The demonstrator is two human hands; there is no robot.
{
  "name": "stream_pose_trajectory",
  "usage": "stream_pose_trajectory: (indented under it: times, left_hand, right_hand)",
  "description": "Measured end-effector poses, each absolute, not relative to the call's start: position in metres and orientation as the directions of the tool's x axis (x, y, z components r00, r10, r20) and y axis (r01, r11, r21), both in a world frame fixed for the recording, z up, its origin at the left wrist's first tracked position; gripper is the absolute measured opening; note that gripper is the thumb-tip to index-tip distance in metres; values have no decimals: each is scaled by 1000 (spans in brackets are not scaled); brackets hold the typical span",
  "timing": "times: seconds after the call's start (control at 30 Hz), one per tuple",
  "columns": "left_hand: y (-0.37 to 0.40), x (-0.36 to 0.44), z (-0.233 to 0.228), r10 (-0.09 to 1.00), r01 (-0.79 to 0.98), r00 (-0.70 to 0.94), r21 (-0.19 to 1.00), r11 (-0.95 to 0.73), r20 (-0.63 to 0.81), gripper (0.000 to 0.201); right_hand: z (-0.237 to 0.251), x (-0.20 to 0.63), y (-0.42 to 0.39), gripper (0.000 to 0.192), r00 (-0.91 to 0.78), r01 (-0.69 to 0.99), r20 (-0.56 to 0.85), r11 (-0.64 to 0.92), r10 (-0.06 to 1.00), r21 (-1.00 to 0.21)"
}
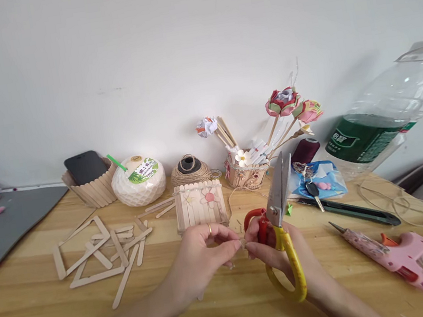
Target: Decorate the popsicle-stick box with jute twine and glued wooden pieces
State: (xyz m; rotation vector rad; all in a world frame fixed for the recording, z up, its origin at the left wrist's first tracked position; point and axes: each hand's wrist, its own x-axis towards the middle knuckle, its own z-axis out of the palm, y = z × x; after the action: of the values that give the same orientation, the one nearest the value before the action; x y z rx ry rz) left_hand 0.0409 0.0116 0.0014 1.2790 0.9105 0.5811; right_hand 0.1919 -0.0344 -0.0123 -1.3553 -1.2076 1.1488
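My left hand [206, 253] is closed in a pinch, thumb against fingertips, on a thin tan strand that looks like twine [242, 240]. Close by on the right, my right hand [282, 249] pinches at the same strand with thumb and finger. That hand also carries scissors [278, 204] with one red and one yellow handle, their blades pointing up. Just beyond my fingers stands a small popsicle-stick box [200, 208] with two little flowers on its front. Behind it sits a ball of twine [190, 171], its loose strand trailing toward my hands.
Loose popsicle sticks [119, 248] lie at left, some joined into frames. A stick holder with a phone [85, 168], a white coconut [138, 179] and a flower pot [248, 171] line the wall. At right are a cutter [356, 210], a pink glue gun [395, 252] and a large bottle [377, 116].
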Motion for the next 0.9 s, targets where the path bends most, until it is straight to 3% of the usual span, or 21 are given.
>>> stream_pose_trajectory:
  times: [0.27,0.7,0.9]
  left_hand:
    - [11,39,1,804,88,552,975,206,-219,10]
    - [13,35,6,815,212,561,977,27,-145,7]
    - [17,31,17,871,-14,483,994,112,-91,8]
  right_hand:
    - [-8,191,-35,22,78,125,-55,-64,995,-990]
    - [-6,189,-36,27,42,101,-89,-93,995,-990]
    - [-11,191,-36,35,14,102,-11,-12,1000,-995]
